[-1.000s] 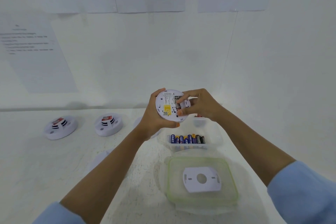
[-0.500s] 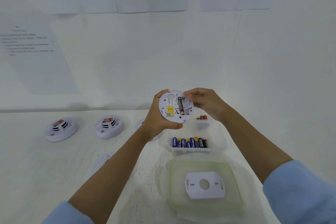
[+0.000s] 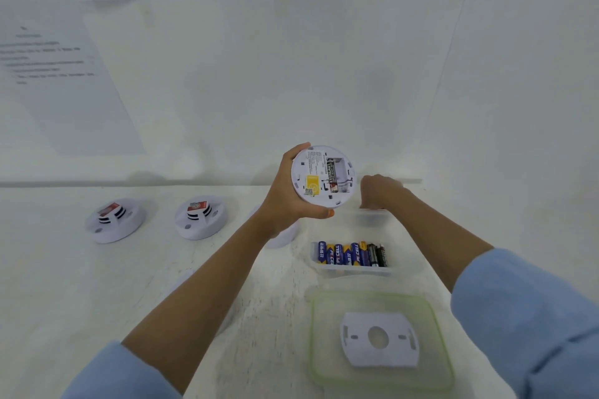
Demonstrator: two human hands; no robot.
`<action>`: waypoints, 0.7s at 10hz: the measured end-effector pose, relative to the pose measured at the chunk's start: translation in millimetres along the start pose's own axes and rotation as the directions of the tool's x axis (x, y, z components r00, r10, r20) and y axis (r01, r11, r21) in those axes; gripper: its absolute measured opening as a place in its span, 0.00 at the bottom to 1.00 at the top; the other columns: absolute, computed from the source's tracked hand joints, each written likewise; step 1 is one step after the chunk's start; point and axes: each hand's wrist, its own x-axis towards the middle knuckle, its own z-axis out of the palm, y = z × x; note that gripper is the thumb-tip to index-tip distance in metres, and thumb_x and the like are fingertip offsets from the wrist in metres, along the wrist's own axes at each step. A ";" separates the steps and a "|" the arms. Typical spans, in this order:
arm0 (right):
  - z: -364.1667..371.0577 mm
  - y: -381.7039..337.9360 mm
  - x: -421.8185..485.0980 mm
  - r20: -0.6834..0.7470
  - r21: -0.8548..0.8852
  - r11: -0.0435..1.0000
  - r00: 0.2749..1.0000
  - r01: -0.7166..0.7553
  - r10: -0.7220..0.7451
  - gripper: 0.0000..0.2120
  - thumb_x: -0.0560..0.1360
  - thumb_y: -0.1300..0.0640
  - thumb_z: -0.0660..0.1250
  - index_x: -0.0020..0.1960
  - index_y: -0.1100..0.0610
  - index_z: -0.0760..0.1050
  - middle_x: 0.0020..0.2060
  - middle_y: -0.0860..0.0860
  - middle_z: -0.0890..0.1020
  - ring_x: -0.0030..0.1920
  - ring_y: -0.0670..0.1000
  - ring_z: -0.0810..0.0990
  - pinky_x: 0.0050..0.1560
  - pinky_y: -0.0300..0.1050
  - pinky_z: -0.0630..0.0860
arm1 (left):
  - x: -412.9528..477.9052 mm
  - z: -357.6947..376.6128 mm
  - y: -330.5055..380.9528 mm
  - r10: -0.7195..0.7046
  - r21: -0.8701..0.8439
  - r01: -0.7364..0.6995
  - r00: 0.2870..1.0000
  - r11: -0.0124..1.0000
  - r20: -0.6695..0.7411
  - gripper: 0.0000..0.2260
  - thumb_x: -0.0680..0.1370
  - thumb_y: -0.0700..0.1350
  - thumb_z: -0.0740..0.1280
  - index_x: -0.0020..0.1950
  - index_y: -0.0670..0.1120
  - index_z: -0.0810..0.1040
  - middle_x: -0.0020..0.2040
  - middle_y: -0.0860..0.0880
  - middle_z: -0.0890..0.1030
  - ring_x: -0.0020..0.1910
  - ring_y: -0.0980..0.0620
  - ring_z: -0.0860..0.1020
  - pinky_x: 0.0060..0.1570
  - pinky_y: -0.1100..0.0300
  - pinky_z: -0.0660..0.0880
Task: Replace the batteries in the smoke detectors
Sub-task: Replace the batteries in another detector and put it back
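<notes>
Right hand [image 3: 377,191] dropped over small tub [image 3: 372,219] | left hand [image 3: 285,201] grips detector [image 3: 322,175]

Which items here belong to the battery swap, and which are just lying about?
In use:
- detector in the left hand, back open, one battery seated
- right hand over the small tub
- battery tray
- bracket on the lid

Lying about:
- two detectors, possibly next
- wall papers
</notes>
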 end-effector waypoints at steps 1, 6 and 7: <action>0.5 -0.5 2.9 -0.015 0.007 1.000 1.000 0.026 -0.026 0.04 0.74 0.64 0.62 0.49 0.62 0.72 0.49 0.57 0.78 0.43 0.54 0.74 0.42 0.44 0.72 | 2.3 0.3 -2.9 0.002 -0.005 -0.002 1.000 1.000 0.000 0.45 0.57 0.31 0.75 0.69 0.46 0.58 0.62 0.54 0.69 0.57 0.66 0.72 0.50 0.67 0.75; -53.0 9.8 -62.3 -0.562 0.810 0.244 0.825 0.534 0.062 0.08 0.66 0.64 0.75 0.41 0.58 0.77 0.29 0.49 0.82 0.30 0.45 0.80 0.39 0.42 0.80 | -9.2 1.8 4.5 0.014 -0.019 -0.014 1.000 1.000 -0.017 0.46 0.56 0.30 0.74 0.69 0.44 0.57 0.61 0.53 0.69 0.57 0.66 0.73 0.49 0.67 0.76; -50.0 -5.6 -80.0 -0.602 0.733 0.385 0.798 0.560 -0.014 0.10 0.65 0.64 0.76 0.44 0.61 0.78 0.32 0.50 0.81 0.30 0.42 0.79 0.38 0.36 0.79 | -12.1 6.6 10.0 0.033 -0.013 -0.033 0.999 0.999 -0.023 0.46 0.55 0.32 0.75 0.68 0.46 0.58 0.61 0.52 0.69 0.59 0.59 0.72 0.49 0.66 0.76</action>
